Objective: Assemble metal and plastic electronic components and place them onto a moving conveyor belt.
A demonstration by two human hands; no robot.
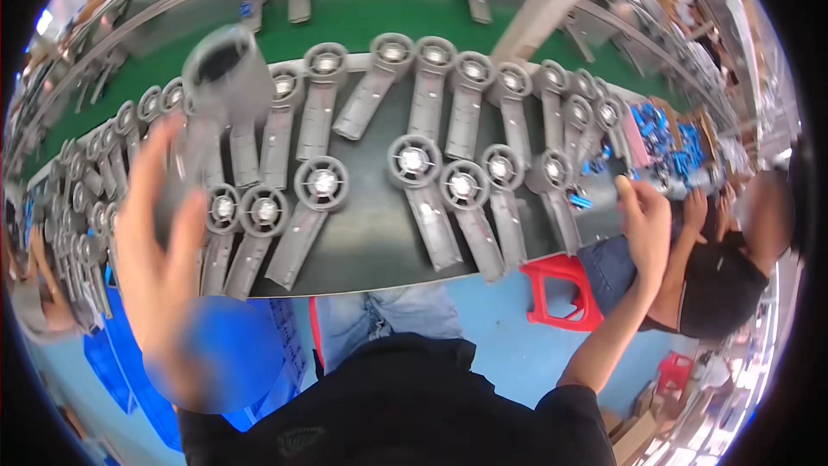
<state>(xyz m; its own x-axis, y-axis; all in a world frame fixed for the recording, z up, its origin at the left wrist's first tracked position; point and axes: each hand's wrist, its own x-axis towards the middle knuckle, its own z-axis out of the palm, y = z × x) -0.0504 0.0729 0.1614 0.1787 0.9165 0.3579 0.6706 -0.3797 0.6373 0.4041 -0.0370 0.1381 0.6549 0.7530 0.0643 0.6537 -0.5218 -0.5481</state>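
My left hand [159,250], smeared by motion, is raised at the left, its thumb and fingers around the handle of a grey hair-dryer-shaped housing. The round head of this raised housing [226,69] is blurred and hovers over the row behind it. My right hand [647,220] is over the right part of the table, fingers bent and pinched together; what they hold, if anything, is too small to make out. Nearest to it are a small blue part [580,201] and a grey housing [555,174] with a spoked ring, lying flat.
Many grey housings [414,164] lie in two rows on the dark table [371,242]. A box of small blue parts [681,147] stands at the right, beside a co-worker [724,267]. A green conveyor [362,7] runs behind; blue crates [280,336] and a red stool [535,289] stand below.
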